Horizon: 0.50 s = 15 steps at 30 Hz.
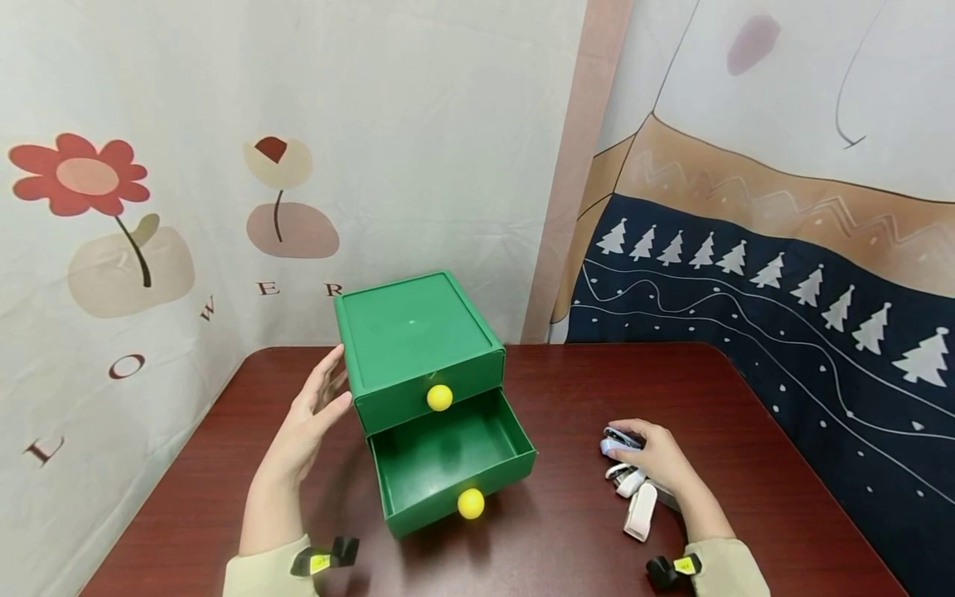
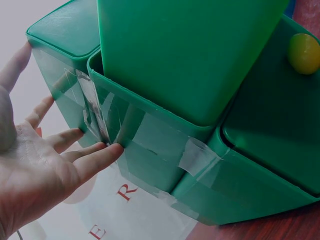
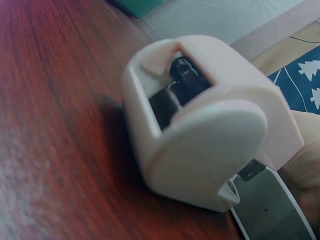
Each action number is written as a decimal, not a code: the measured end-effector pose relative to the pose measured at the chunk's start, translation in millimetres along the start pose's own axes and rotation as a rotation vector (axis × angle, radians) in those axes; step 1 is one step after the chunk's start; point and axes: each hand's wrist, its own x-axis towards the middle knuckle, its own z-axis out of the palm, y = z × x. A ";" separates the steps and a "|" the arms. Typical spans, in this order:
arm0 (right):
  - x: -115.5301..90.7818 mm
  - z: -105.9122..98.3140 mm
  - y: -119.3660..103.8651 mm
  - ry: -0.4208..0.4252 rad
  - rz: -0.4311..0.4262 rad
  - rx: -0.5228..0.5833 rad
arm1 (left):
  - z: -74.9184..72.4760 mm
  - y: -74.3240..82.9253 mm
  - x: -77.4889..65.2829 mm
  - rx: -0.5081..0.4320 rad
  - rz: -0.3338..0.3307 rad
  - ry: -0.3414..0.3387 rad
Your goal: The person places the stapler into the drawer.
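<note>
A green two-drawer box [image 1: 418,332] stands on the table, its lower drawer [image 1: 496,479] pulled out with nothing visible inside. The upper drawer is closed. My left hand [image 1: 307,423] touches the box's left side with extended, spread fingers; clear tape [image 2: 197,155] shows on that side in the left wrist view. On the right, my right hand [image 1: 662,458] pinches a light blue mini stapler [image 1: 619,445] between thumb and fingers. Close by lie a white mini stapler [image 1: 629,481] and a pale pink one [image 1: 640,512]. A grey piece [image 1: 664,495] is partly hidden under the right hand.
Yellow round knobs [image 1: 471,503] stick out from both drawer fronts. The dark red table [image 1: 567,531] ends at the back against a printed curtain [image 1: 418,166]. A dark blue cloth panel with white trees [image 1: 746,307] hangs at the right.
</note>
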 end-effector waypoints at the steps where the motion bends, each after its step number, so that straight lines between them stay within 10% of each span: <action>1: 0.0 -0.1 0.2 0.004 -0.008 -0.004 | -0.1 -0.4 0.1 -0.001 0.001 -0.001; 15: -3.0 1.6 -28.5 0.139 -0.105 0.111 | 0.0 -0.9 1.1 0.001 -0.001 0.000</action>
